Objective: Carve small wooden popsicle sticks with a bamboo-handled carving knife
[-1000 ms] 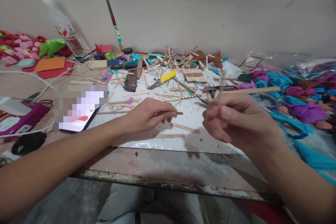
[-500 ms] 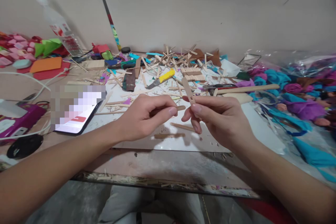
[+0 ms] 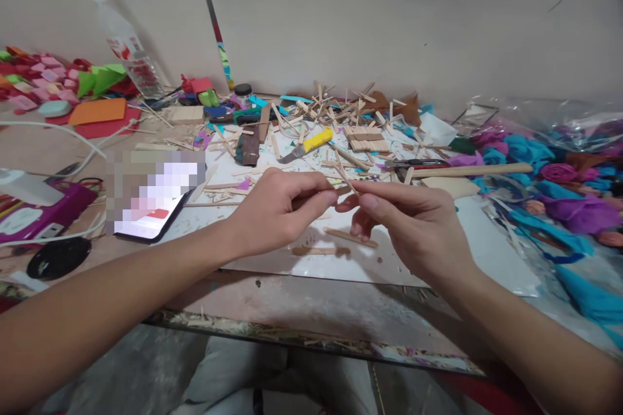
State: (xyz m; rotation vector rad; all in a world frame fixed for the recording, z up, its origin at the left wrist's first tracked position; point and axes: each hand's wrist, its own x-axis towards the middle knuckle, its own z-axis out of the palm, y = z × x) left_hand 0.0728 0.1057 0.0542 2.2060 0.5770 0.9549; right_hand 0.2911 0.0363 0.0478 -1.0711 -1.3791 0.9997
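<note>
My left hand (image 3: 287, 214) is closed in a pinch on a short wooden craft stick (image 3: 343, 190), whose end juts out toward the right hand. Between thumb and fingertips, my right hand (image 3: 411, 217) grips another craft stick (image 3: 345, 177), seen nearly edge-on and slanting up to the left. The two sticks meet or overlap at the fingertips; whether they touch I cannot tell. Below the hands, one loose craft stick (image 3: 321, 251) and a second stick (image 3: 353, 238) lie on the white board (image 3: 263, 262).
Behind the hands lie a yellow-handled knife (image 3: 311, 142), stacked craft sticks (image 3: 366, 139), a heap of sticks (image 3: 335, 104) and pliers (image 3: 418, 163). A phone (image 3: 160, 207) and purple power strip (image 3: 63, 207) are left, near a plastic bottle (image 3: 131, 52). Coloured crepe paper (image 3: 569, 207) fills the right.
The right hand's stick has turned from showing its flat face to nearly edge-on. Both hands have come closer together, bringing the sticks together. The view has shifted slightly left.
</note>
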